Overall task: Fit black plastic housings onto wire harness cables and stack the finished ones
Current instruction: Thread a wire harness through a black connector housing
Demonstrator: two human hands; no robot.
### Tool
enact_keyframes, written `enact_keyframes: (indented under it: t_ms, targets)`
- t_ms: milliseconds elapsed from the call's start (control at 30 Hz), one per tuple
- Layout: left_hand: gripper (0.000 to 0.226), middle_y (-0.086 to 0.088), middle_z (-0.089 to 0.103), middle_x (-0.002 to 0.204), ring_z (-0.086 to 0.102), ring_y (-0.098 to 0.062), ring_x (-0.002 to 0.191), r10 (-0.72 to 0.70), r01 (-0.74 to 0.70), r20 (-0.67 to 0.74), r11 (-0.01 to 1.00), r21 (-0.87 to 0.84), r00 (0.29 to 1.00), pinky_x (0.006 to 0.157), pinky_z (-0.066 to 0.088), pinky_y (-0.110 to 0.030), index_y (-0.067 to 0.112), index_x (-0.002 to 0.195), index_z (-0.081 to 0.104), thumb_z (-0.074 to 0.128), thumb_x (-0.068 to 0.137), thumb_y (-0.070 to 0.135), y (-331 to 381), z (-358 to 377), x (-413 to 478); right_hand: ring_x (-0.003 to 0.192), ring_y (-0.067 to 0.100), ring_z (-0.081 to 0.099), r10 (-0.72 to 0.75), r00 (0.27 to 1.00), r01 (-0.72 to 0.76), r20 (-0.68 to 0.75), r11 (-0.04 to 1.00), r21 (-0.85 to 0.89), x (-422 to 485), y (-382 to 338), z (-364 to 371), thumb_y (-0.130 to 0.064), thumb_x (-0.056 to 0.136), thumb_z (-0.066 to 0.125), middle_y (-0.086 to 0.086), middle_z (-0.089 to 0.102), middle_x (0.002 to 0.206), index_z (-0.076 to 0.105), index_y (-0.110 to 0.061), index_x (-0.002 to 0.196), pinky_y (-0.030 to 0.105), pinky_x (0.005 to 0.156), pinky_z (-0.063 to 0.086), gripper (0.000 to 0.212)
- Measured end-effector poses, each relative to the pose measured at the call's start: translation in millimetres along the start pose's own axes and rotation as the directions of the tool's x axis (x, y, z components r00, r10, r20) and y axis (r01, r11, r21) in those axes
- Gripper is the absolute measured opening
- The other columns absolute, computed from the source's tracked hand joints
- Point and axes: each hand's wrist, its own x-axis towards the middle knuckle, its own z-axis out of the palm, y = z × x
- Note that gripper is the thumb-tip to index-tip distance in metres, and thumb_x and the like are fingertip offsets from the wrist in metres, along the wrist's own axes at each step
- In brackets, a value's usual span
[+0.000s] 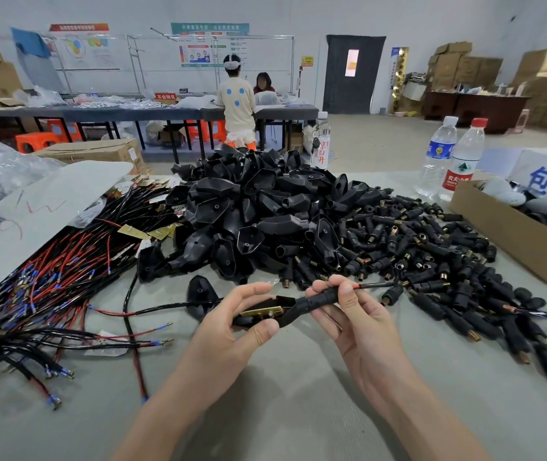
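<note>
Waiting housing pile (258,211): dozens, heaped centrally, too many to be counted; most of the task is judged undone.
Harness cables (59,277): many, tangled at left; no finished stack can be told apart.
Water bottles (463,161): three, stood behind.
Left hand (232,327): clamped round the held housing (298,307).
Right hand (358,314): pinched on its neck.
Held housing: one, part-fitted, raised before the pile.

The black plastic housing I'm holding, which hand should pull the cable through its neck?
Probably the right hand: it pinches the neck of the black plastic housing, where the thin black cable exits. The left hand grips the wide end by the brass plate.
</note>
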Motion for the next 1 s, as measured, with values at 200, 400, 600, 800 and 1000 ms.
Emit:
enact_keyframes:
  t_ms: [200, 400, 600, 800, 1000]
  targets:
    - [0.045, 0.015, 0.068, 0.124, 0.063, -0.009, 0.118, -0.009, 0.011, 0.038, 0.999, -0.051, 0.999, 0.105, 0.045, -0.037, 0.049, 0.119, 0.061, 0.075, 0.077, 0.046, 4, -3, -1, 0.103, 0.03, 0.072, 0.007, 1.0, -0.007, -0.015, 1.0, 0.01, 0, 0, 1, -0.025, 0.086, 0.06, 0.018, 0.074, 0.107, 0.064, -0.002, 0.107, 0.03, 0.078, 0.061, 0.031]
    - [0.035, 0.005, 0.075, 0.107, 0.068, -0.005, 0.096, -0.082, 0.09, 0.073, 0.989, -0.12, 0.994, 0.088, 0.049, -0.022, 0.05, 0.115, 0.062, 0.069, 0.083, 0.041, 8, -4, -3, 0.101, 0.029, 0.072, -0.003, 0.999, 0.003, -0.034, 1.0, -0.004, 0, 2, 2, -0.028, 0.084, 0.062, 0.016, 0.074, 0.104, 0.066, -0.006, 0.104, 0.029, 0.077, 0.06, 0.03]
    - [0.031, -0.016, 0.073, 0.109, 0.066, -0.022, 0.086, -0.171, 0.213, 0.155, 0.922, -0.323, 0.973, 0.072, 0.052, -0.026, 0.033, 0.114, 0.07, 0.064, 0.086, 0.044, 7, -1, 0, 0.097, 0.025, 0.073, -0.058, 0.998, 0.058, -0.003, 0.997, -0.046, -1, 0, 3, -0.031, 0.082, 0.066, 0.012, 0.074, 0.1, 0.075, -0.012, 0.1, 0.028, 0.078, 0.059, 0.028]
    - [0.039, -0.02, 0.071, 0.111, 0.059, -0.019, 0.079, -0.195, 0.252, 0.184, 0.891, -0.377, 0.963, 0.067, 0.048, -0.027, 0.024, 0.119, 0.07, 0.064, 0.085, 0.043, 7, -2, 1, 0.107, 0.025, 0.071, -0.021, 0.997, 0.023, 0.076, 0.999, -0.032, -3, -6, 2, -0.023, 0.086, 0.059, 0.013, 0.074, 0.113, 0.064, -0.006, 0.12, 0.028, 0.082, 0.059, 0.039]
    - [0.034, -0.006, 0.073, 0.096, 0.06, -0.015, 0.081, -0.195, 0.238, 0.166, 0.921, -0.309, 0.967, 0.073, 0.05, -0.024, 0.028, 0.118, 0.07, 0.075, 0.085, 0.036, 8, -8, 0, 0.11, 0.024, 0.07, -0.038, 0.993, 0.05, 0.115, 0.994, -0.1, -4, -9, 2, -0.02, 0.088, 0.054, 0.011, 0.073, 0.117, 0.061, -0.007, 0.124, 0.028, 0.087, 0.058, 0.039]
